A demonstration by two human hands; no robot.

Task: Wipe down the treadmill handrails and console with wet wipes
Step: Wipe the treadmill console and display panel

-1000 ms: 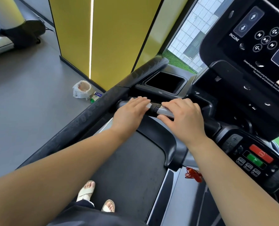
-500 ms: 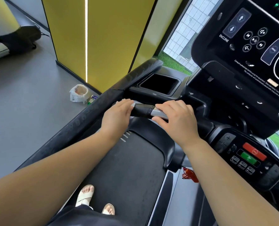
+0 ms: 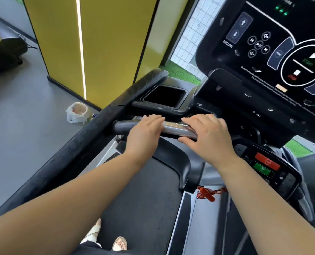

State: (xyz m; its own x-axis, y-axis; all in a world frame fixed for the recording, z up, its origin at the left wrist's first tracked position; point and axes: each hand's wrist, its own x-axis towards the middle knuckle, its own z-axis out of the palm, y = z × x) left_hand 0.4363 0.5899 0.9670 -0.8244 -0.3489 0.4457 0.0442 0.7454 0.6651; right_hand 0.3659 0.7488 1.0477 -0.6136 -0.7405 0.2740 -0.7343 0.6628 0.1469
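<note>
Your sandalled feet [image 3: 107, 238] stand on the treadmill belt [image 3: 143, 199], with a red safety clip [image 3: 207, 194] hanging to the right. Ahead, both your hands are on the silver crossbar handrail [image 3: 173, 127]. Your left hand [image 3: 143, 133] lies flat over it with fingers straight. Your right hand [image 3: 208, 135] grasps it just beside the left, fingers over the top and thumb beneath. The black side handrail [image 3: 97, 129] runs along your left. Beyond the bar the console [image 3: 263, 52] rises, tilted in view, its display lit.
</note>
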